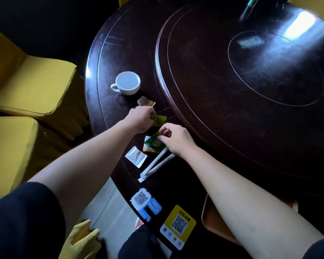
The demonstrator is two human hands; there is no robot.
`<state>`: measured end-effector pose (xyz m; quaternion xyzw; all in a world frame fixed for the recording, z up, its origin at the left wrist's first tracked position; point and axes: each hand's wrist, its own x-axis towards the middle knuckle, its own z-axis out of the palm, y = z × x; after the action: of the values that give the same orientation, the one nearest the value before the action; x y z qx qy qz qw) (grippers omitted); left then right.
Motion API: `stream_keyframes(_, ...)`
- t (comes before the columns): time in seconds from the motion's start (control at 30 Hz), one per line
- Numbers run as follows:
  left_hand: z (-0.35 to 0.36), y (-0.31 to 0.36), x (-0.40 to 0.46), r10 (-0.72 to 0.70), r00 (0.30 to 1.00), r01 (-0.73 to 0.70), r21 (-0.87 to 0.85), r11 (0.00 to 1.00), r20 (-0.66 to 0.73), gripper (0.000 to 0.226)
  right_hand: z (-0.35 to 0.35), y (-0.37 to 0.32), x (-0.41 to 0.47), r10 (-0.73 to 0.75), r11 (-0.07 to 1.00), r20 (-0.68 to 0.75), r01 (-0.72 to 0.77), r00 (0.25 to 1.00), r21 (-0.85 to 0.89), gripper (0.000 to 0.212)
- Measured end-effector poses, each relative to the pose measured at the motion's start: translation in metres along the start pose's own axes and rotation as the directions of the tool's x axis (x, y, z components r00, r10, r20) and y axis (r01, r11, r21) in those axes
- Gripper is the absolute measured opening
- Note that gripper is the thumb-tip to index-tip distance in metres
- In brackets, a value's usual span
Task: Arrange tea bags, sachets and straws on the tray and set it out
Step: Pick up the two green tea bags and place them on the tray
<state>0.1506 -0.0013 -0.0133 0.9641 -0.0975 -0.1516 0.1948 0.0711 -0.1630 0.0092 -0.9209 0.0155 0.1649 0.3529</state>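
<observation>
My left hand (141,118) pinches a yellow-green tea bag packet (160,120) just above the dark table. My right hand (176,139) grips a dark green tea bag packet (154,143) that overlaps an orange-and-white sachet (146,147). Two white paper-wrapped straws (155,165) lie side by side beneath my right wrist. A white sachet with a brown patch (136,157) rests left of the straws. Another small brown-and-white sachet (146,101) lies beyond my left hand. The brown tray (213,223) sits at the table's near edge, mostly hidden under my right forearm.
A white cup (127,83) stands at the table's left rim. A raised turntable (251,71) fills the table's centre and right. QR code stickers, one blue-white (145,201) and one yellow (178,226), mark the near edge. Yellow covered chairs (32,79) stand to the left.
</observation>
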Motion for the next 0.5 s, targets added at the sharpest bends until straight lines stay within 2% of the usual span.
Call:
stream_keyframes(0.13, -0.013, 0.001, -0.02, -0.114, 0.986, 0.074, -0.29, 0.954, -0.124, 0.021, -0.023, -0.006, -0.014, 0.016, 0.987, -0.144, 0.008, 0.989, 0.162, 0.008)
stream_keyframes(0.23, -0.021, 0.008, -0.044, -0.203, 0.965, 0.1, -0.483, 0.87, -0.165, 0.015, -0.037, -0.002, -0.028, 0.069, 0.957, -0.244, 0.005, 0.967, 0.29, 0.009)
stream_keyframes(0.37, -0.018, 0.026, -0.08, -0.244, 0.966, 0.109, -0.726, 0.679, -0.084, 0.012, -0.055, 0.019, -0.063, 0.218, 0.812, -0.228, -0.047, 0.949, 0.582, 0.008)
stream_keyframes(0.43, -0.011, 0.042, -0.096, -0.222, 0.975, 0.143, -0.791, 0.594, 0.01, 0.015, -0.061, 0.039, -0.085, 0.28, 0.733, -0.209, -0.068, 0.937, 0.677, 0.009)
stream_keyframes(0.5, -0.001, 0.061, -0.109, -0.201, 0.976, 0.188, -0.804, 0.565, 0.086, 0.021, -0.067, 0.061, -0.109, 0.34, 0.67, -0.198, -0.089, 0.919, 0.737, 0.011)
